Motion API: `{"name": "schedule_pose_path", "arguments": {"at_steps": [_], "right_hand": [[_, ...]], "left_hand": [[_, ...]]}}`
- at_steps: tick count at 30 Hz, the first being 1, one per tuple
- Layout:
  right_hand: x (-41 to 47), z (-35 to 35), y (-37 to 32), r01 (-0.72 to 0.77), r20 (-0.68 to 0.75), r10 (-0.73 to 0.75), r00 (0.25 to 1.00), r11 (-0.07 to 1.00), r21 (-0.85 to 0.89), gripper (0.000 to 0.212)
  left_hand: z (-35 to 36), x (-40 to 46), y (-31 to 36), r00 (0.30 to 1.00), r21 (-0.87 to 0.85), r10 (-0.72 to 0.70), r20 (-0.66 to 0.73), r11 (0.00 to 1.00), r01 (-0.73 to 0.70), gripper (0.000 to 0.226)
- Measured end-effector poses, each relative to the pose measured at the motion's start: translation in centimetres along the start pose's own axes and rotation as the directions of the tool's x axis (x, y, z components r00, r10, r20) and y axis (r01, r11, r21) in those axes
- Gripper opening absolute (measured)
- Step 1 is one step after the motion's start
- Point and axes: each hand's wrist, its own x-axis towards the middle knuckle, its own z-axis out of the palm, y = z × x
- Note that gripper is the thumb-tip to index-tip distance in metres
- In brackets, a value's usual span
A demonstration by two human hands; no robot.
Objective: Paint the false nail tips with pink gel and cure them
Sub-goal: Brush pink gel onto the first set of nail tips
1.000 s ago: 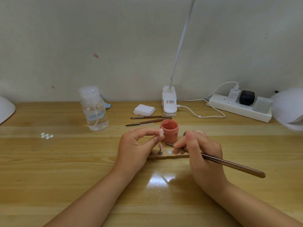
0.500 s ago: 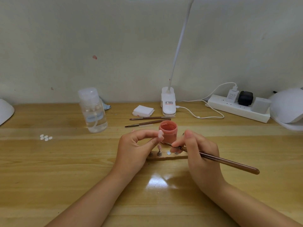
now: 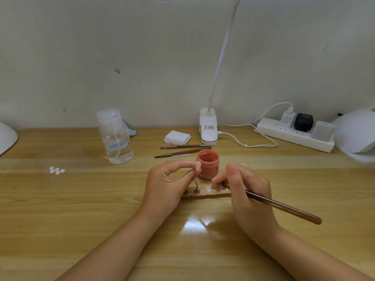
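A: Left hand – thumb + index pinched on a pale pink nail tip, held up just left of the gel pot. Other fingers curled underneath.

B: Right hand?

A: Curled round a brown brush, pencil grip. Handle runs out low to the right over the table; bristle end points left, toward the base of the pot, near the held tip. Can't tell if bristles touch anything.

B: Pot open?

A: Yes, no lid on, pink gel inside, standing upright betw. the two hands, slightly behind them.

B: Holder?

A: Wooden strip lying flat in front of the pot, partly under both hands. Small metal pegs upright on it; one pinkish tip sits on a peg. A white round spot on the strip next to that.

B: Rest of the desk?

A: Two spare brushes lying behind the pot, approx. parallel. Folded white wipes beside the clip lamp base, lamp neck going up out of frame. Clear pump bottle back left. Few loose white tips far left, well apart from the hands. Power strip w/ plugs back right, white cable to the lamp. White domed lamp at the right edge, partly cut off.
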Motion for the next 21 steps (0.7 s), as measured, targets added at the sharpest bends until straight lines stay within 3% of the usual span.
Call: {"name": "schedule_pose_path", "arguments": {"at_steps": [5, 9, 16, 21], "right_hand": [[0.53, 0.33, 0.08, 0.06, 0.002, -0.06, 0.998, 0.991, -0.123, 0.031], [0.38, 0.28, 0.13, 0.078, 0.039, -0.074, 0.996, 0.99, -0.117, 0.032], [0.12, -0.29, 0.26, 0.081, 0.015, -0.08, 0.997, 0.989, -0.122, 0.035], [0.53, 0.38, 0.42, 0.168, 0.06, -0.159, 0.985, 0.967, -0.193, 0.029]], "left_hand": [[-0.02, 0.06, -0.19, 0.999, 0.018, 0.035, -0.002, 0.999, -0.035, 0.013], [-0.07, 0.13, -0.37, 0.999, 0.035, 0.043, -0.019, 0.998, -0.042, 0.025], [-0.06, 0.1, -0.25, 0.999, 0.02, 0.024, -0.031, 1.0, -0.024, 0.023], [-0.06, 0.08, -0.13, 0.999, 0.021, 0.015, -0.036, 1.0, -0.014, 0.024]]}}
